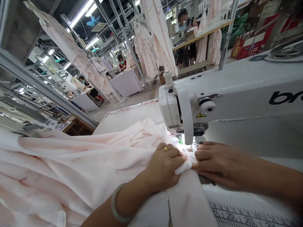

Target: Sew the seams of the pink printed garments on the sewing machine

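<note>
In the head view, we see soft, pale pink cloth [94, 160] spread in loose folds across the left and middle of the white table [132, 117], with fine creases bunched towards the sewing machine [241, 91]. Our left hand [165, 165] has its fingers curled tightly round a thick white roll of the cloth's edge, just in front of the machine's needle end; it wears a yellow ring [165, 148], and a smooth, pale bangle [114, 203] circles the wrist. Our right hand [217, 162] has its fingers stretched forward, lightly bent and close together, their tips at the cloth's edge; with the glare there, we cannot tell whether they pinch it. The machine is glossy white, and its upright guard [188, 116] partly blocks our sight of the lit sewing spot. A printed ruler [246, 217] runs along the near side. Beyond, long pink garments [144, 47] hang in limp columns, a shiny metal pole [226, 47] rises behind the machine, a red box [247, 47] sits on the floor, and a person [182, 23] is at another table [203, 34].
</note>
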Motion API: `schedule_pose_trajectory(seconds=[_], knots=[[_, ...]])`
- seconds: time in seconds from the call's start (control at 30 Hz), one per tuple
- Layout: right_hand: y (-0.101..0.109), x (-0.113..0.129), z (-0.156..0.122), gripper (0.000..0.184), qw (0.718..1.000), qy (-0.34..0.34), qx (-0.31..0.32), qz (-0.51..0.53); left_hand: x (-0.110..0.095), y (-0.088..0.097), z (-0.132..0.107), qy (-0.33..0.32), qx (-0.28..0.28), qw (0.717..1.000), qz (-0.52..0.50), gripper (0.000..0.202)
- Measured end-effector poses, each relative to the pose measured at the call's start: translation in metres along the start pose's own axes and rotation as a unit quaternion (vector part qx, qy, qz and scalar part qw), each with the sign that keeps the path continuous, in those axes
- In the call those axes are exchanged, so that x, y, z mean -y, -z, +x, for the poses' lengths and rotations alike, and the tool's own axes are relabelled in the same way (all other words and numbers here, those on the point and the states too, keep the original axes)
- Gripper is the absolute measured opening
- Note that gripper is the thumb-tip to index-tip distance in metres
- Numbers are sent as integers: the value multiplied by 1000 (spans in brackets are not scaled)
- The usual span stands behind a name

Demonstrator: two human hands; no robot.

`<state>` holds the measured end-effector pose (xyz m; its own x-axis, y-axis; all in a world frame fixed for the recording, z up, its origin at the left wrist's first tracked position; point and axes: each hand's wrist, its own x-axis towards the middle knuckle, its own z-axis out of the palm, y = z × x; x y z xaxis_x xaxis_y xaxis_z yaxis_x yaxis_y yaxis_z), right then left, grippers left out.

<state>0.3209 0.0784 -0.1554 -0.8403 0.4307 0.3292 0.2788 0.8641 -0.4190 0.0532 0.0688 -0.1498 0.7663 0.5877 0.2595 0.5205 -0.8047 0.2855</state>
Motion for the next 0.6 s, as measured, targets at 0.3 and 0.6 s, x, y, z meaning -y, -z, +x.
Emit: schedule_pose_trajectory(seconds=[0.3,0.6], knots=[[4,1,1,38,999,-12,29,8,-2,6,5,52,9,996,-69,18],[2,-4,0,30,999,4,-45,-31,-1,13,6,28,82,996,-32,16]])
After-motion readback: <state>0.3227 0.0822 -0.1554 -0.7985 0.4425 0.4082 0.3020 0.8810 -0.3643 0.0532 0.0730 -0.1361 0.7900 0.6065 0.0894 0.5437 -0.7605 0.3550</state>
